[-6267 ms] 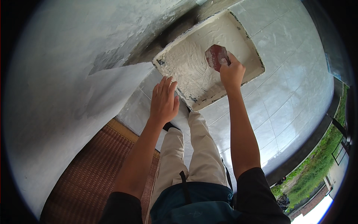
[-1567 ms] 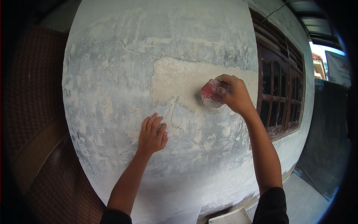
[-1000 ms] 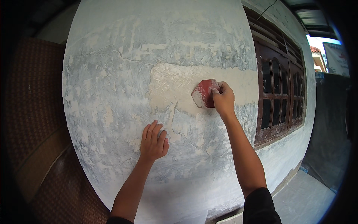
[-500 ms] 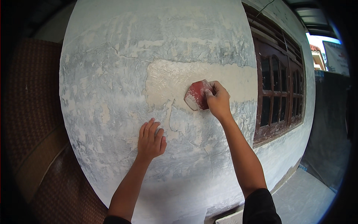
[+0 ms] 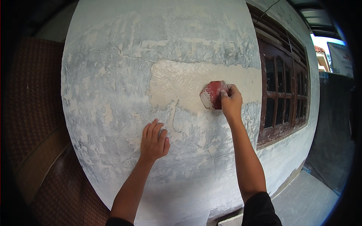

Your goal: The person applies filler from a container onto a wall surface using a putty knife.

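Observation:
My right hand grips a red putty scraper by its right side, thumb on the near face. Whitish putty is smeared over the scraper's left part, and its blade side rests against the wall. Around it spreads a cream patch of wet putty, rough and ridged at the left and smoother toward the right. Lower and to the left, my left hand lies against the grey-white wall with its fingers stretched out. It holds nothing. A thin drip of putty runs down between the two hands.
To the right stands a brown wooden window with glass panes, beyond the wall's corner. Brown woven matting hangs at the left. A pale tiled floor shows at the lower right, beside a dark sheet.
My right hand has slid the scraper a short way to the right across the putty patch. My left hand stays at the same spot on the wall.

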The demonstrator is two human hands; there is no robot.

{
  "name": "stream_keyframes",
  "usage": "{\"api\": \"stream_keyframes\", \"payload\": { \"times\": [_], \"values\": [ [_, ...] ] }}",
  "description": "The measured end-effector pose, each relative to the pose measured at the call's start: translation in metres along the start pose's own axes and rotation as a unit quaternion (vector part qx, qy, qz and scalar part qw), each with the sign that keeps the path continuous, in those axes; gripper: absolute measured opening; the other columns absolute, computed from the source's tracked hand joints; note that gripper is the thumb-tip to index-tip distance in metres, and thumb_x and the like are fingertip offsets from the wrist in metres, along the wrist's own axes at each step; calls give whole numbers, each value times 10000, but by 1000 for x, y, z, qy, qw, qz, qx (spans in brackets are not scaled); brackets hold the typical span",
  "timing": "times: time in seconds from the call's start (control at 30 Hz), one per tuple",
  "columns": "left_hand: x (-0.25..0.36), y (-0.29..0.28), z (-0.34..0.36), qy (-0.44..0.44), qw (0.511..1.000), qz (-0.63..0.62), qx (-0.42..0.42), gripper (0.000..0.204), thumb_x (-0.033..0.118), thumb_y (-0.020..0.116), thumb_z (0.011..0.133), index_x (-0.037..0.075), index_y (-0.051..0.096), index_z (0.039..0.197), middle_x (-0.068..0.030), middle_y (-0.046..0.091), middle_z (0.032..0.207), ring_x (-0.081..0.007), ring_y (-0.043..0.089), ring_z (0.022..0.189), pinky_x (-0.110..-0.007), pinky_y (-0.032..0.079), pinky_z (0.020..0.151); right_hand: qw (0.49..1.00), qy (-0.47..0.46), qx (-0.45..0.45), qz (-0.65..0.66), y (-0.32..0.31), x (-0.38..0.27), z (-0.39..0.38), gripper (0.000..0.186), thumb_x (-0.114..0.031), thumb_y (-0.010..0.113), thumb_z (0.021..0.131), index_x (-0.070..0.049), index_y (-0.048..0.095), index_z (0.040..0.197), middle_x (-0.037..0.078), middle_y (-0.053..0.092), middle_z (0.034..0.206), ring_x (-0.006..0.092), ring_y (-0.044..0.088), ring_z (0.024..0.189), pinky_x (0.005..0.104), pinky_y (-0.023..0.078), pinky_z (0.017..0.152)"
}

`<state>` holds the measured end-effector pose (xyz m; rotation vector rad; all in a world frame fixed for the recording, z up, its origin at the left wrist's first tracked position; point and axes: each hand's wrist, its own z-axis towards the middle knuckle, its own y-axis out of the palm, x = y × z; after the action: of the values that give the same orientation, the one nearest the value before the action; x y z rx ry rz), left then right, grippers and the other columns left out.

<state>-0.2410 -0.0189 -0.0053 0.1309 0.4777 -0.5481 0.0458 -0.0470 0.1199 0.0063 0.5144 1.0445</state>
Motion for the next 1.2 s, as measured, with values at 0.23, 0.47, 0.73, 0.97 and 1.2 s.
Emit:
{"api": "stream_keyframes", "payload": {
  "times": [0.23, 0.47, 0.73, 0.97, 1.2],
  "values": [
    [-3, 0, -4, 2, 1000, 2, -1, 266, 139, 584, 824, 30, 551, 1064, -193, 527, 1202, -408, 497, 1243, -563, 377, 1009, 997, -13, -31, -65, 22, 0, -23, 189, -98, 639, 862, -18, 656, 1032, 120, 697, 834, 246, 645, 792, 355, 446, 883],
    [-5, -1, -4, 2, 1000, 6, -7, 287, 143, 588, 816, 38, 539, 1078, -187, 526, 1209, -409, 492, 1245, -562, 372, 1016, 997, 2, -82, 12, 11, 4, -19, 167, -20, 602, 885, 19, 644, 1041, 98, 701, 879, 130, 632, 813, 285, 492, 793],
    [-2, 0, -4, -12, 1000, 21, 2, 207, 191, 528, 874, 55, 594, 1015, -168, 569, 1203, -360, 512, 1255, -529, 389, 1035, 994, 1, -69, 81, 0, 11, 0, 150, -24, 609, 892, 22, 644, 1030, 78, 687, 899, 118, 606, 795, 273, 482, 762],
    [-1, 0, -3, -12, 1000, 21, 4, 205, 190, 531, 867, 57, 595, 1009, -162, 571, 1201, -357, 513, 1255, -528, 392, 1033, 994, 26, -54, 95, -15, 10, 7, 146, -11, 581, 909, 37, 637, 1035, 71, 685, 891, 115, 600, 793, 271, 480, 755],
    [0, 1, -2, -17, 1000, 21, 2, 203, 189, 535, 861, 58, 597, 1003, -161, 576, 1190, -354, 511, 1254, -522, 396, 1028, 993, 47, -32, 99, -17, 5, 6, 162, -3, 574, 908, 27, 637, 1054, 62, 683, 888, 102, 602, 787, 255, 478, 739]
  ]
}}
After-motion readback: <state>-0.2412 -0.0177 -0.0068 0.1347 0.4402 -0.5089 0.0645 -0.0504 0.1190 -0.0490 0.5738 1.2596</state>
